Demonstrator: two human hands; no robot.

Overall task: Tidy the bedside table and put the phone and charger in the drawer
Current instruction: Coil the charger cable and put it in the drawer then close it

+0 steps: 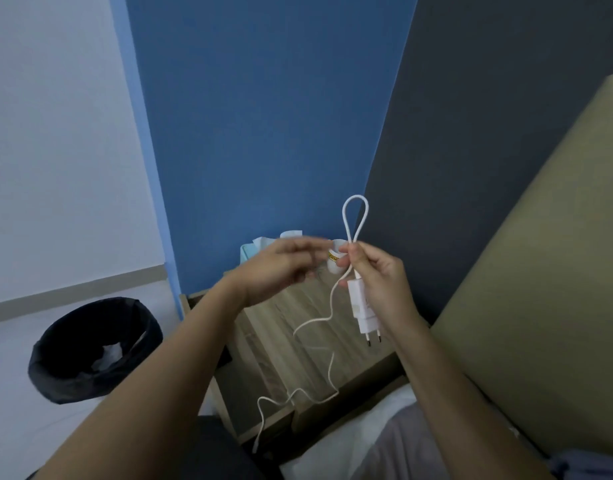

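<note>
Right hand (377, 275): gripped charger (364, 306), cable (353, 220) looped above fingers.
Left hand (281, 268): blurred, grip unclear, beside loop.
Bedside table (298, 327): below both hands.

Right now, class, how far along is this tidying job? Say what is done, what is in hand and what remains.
Done: the charger is unplugged, its pins bare. In hand: the right hand holds it and a cable loop; the left hand is blurred beside it. Left: the trailing cable, storing the charger, items still on the bedside table. No phone or drawer is identifiable.
</note>
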